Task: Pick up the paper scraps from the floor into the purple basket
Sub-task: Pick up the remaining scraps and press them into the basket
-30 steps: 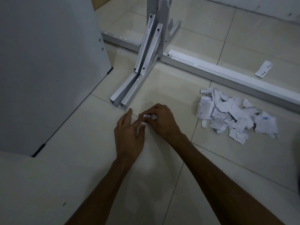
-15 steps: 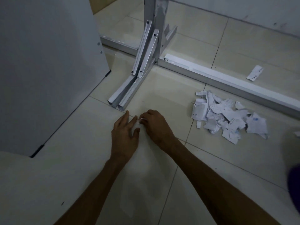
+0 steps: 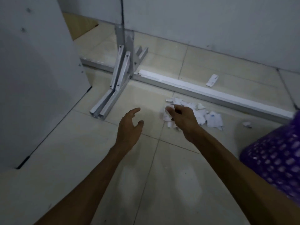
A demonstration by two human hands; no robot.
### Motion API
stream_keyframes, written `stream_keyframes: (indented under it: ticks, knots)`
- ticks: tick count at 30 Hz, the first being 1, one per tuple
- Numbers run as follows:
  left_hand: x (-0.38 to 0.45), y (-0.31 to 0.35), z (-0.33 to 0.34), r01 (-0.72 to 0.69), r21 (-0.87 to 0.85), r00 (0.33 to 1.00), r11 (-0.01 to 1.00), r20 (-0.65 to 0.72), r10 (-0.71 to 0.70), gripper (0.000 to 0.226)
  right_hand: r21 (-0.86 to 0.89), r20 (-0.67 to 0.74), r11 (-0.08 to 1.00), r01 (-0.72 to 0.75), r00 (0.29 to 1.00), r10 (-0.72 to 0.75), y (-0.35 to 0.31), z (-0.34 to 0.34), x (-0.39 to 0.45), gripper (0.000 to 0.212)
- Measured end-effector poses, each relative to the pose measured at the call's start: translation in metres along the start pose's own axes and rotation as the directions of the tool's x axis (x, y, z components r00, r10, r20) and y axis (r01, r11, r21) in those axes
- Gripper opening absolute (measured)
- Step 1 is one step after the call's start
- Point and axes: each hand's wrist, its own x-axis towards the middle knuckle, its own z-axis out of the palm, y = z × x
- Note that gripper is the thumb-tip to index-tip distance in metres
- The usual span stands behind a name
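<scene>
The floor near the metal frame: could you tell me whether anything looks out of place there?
Yes: torn paper scraps lie heaped on the tiles beside the rail, with one strip stranded beyond it, outside the purple basket.

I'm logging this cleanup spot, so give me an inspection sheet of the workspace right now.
Surface: tiled floor, pale, glossy.
Job's things: paper scraps piled by the metal rail; purple basket at right edge.
Clutter: stray strip beyond the rail; small scrap near the basket.
Grippers: left hand open, holding nothing; right hand pinches a scrap over the pile.
Cables: nothing seen.
Surroundings: grey panels, metal frame foot.
</scene>
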Motion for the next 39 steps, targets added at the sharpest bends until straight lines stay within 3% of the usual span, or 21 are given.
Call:
stream_keyframes:
  ticks: [4, 10, 15, 19, 27, 33, 39]
  knots:
    - [-0.003, 0.080, 0.048, -0.055, -0.172, 0.993, 0.983, 0.093, 0.072, 0.044, -0.048, -0.116, 0.995, 0.090, 0.989, -0.096, -0.043, -0.077, -0.025, 0.015]
    - [-0.033, 0.201, 0.128, -0.047, -0.428, 0.942, 0.903, 0.280, 0.182, 0.040, -0.163, -0.340, 0.975, 0.152, 0.919, -0.201, -0.075, -0.198, -0.071, 0.026]
    - [-0.079, 0.251, 0.188, -0.105, -0.366, 0.849, 0.924, 0.451, 0.275, 0.045, -0.399, -0.457, 0.909, 0.117, 0.835, -0.308, -0.056, -0.288, -0.105, 0.026]
    - [-0.102, 0.251, 0.219, -0.020, -0.366, 0.850, 0.930, 0.484, 0.209, 0.038, -0.581, -0.462, 0.813, 0.019, 0.815, -0.350, -0.022, -0.331, -0.121, 0.026]
    - [-0.086, 0.236, 0.227, 0.066, -0.393, 0.898, 0.917, 0.424, 0.117, 0.024, -0.592, -0.539, 0.800, -0.099, 0.787, -0.301, 0.000, -0.352, -0.110, 0.023]
    - [-0.070, 0.210, 0.211, 0.096, -0.347, 0.912, 0.933, 0.406, 0.057, 0.034, -0.618, -0.498, 0.786, 0.007, 0.770, -0.399, -0.014, -0.328, -0.099, 0.021]
    - [-0.053, 0.179, 0.181, 0.182, -0.346, 0.914, 0.920, 0.405, -0.028, 0.041, -0.659, -0.292, 0.715, 0.234, 0.796, -0.530, -0.033, -0.264, -0.089, 0.015]
